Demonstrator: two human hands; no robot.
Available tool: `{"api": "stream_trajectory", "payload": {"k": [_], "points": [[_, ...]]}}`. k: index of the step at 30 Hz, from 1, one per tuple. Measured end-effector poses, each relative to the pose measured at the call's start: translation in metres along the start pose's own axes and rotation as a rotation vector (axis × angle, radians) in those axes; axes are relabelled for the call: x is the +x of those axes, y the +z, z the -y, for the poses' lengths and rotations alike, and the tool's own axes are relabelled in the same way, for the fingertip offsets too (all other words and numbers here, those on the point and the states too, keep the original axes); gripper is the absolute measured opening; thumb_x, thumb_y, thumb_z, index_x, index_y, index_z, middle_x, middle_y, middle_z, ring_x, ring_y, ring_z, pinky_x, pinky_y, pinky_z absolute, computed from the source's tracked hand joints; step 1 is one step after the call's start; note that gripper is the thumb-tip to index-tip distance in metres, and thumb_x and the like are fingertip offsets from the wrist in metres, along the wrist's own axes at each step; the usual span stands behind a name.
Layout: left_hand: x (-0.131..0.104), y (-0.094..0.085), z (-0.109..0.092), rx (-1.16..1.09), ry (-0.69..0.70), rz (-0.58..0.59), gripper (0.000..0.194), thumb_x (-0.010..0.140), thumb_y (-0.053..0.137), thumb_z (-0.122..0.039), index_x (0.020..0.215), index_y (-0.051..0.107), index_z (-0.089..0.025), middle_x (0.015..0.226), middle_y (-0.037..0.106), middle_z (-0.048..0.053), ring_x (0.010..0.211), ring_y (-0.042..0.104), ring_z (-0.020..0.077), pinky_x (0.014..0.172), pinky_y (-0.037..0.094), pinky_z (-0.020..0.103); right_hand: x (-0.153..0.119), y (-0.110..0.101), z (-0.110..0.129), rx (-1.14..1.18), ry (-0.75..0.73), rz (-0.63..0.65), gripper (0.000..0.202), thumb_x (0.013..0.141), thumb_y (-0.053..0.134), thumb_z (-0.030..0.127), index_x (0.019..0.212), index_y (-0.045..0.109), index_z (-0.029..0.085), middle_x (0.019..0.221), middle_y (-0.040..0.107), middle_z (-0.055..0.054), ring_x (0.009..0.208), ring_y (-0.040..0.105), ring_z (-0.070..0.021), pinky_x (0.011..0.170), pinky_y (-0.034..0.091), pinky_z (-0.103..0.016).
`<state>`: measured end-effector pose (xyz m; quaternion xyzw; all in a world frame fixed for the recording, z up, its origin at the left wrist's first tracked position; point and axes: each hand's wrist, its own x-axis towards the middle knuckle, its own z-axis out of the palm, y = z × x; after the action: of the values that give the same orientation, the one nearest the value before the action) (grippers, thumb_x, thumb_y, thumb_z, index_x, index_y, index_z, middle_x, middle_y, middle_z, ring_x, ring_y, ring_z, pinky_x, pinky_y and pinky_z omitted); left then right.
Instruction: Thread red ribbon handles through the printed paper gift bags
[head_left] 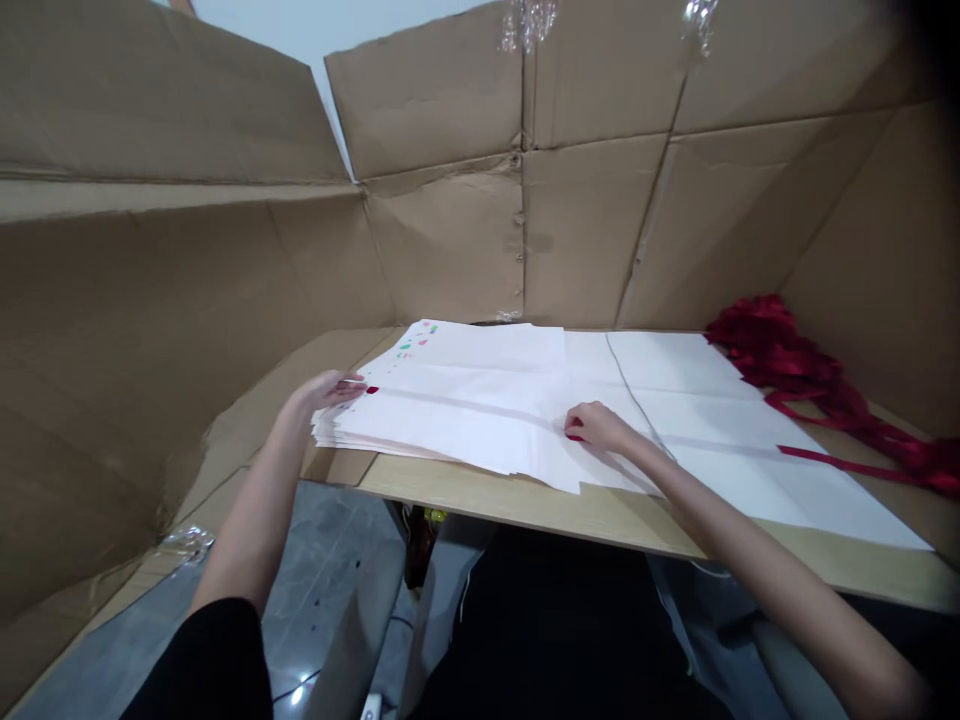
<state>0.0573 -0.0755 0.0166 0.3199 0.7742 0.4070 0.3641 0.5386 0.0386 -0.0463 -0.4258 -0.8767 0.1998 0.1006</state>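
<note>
My left hand (335, 388) rests at the left edge of a stack of white sheets (465, 410), its fingers stretched out beside a small dark red piece (372, 390). Green and pink marks show along the top sheet's left side. Near the sheets' right end, my right hand (592, 426) is closed, with a bit of red material (574, 434) showing under its fingers. A heap of dark red ribbon (772, 345) lies at the far right, one strip (832, 461) reaching left onto white paper.
Tall cardboard panels (450, 240) stand behind and to the left of the wooden table (480, 496). More white paper (690, 400) covers the table's right part, with a thin cord (634, 393) across it. Grey chair parts stand below the front edge.
</note>
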Motion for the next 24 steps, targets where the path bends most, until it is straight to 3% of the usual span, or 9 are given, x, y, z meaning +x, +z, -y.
{"api": "stream_trajectory", "payload": {"k": [4, 8, 16, 24], "points": [[0.015, 0.009, -0.013, -0.041, -0.182, 0.046, 0.009, 0.075, 0.056, -0.008, 0.077, 0.062, -0.014, 0.075, 0.068, 0.009, 0.075, 0.065, 0.0149, 0.074, 0.053, 0.023, 0.002, -0.008, 0.010, 0.029, 0.084, 0.107, 0.016, 0.069, 0.052, 0.007, 0.061, 0.062, 0.016, 0.073, 0.067, -0.006, 0.066, 0.058, -0.0164, 0.058, 0.038, -0.024], [0.029, 0.010, -0.022, 0.049, -0.290, 0.058, 0.012, 0.067, 0.062, -0.001, 0.068, 0.063, -0.013, 0.066, 0.065, 0.007, 0.069, 0.065, 0.0144, 0.066, 0.052, 0.018, 0.000, -0.014, 0.018, -0.024, 0.070, 0.178, 0.017, 0.073, 0.047, 0.006, 0.064, 0.060, 0.015, 0.074, 0.065, -0.006, 0.069, 0.057, -0.0154, 0.061, 0.038, -0.023], [0.027, 0.006, -0.021, 0.121, -0.269, 0.074, 0.023, 0.057, 0.066, 0.006, 0.069, 0.070, -0.014, 0.068, 0.067, 0.007, 0.071, 0.067, 0.0173, 0.061, 0.055, 0.017, -0.001, 0.000, 0.007, -0.168, 0.011, 0.048, 0.013, 0.075, 0.048, 0.010, 0.068, 0.059, 0.014, 0.092, 0.061, -0.011, 0.083, 0.056, -0.0197, 0.069, 0.038, -0.025], [0.020, -0.003, -0.014, -0.097, -0.212, 0.008, 0.017, 0.058, 0.071, 0.006, 0.065, 0.068, -0.009, 0.068, 0.067, 0.009, 0.062, 0.065, 0.0145, 0.056, 0.055, 0.015, 0.006, -0.009, -0.016, 0.014, 0.032, 0.075, 0.013, 0.073, 0.052, 0.017, 0.063, 0.061, 0.015, 0.072, 0.063, -0.004, 0.069, 0.056, -0.0162, 0.063, 0.038, -0.023]]}}
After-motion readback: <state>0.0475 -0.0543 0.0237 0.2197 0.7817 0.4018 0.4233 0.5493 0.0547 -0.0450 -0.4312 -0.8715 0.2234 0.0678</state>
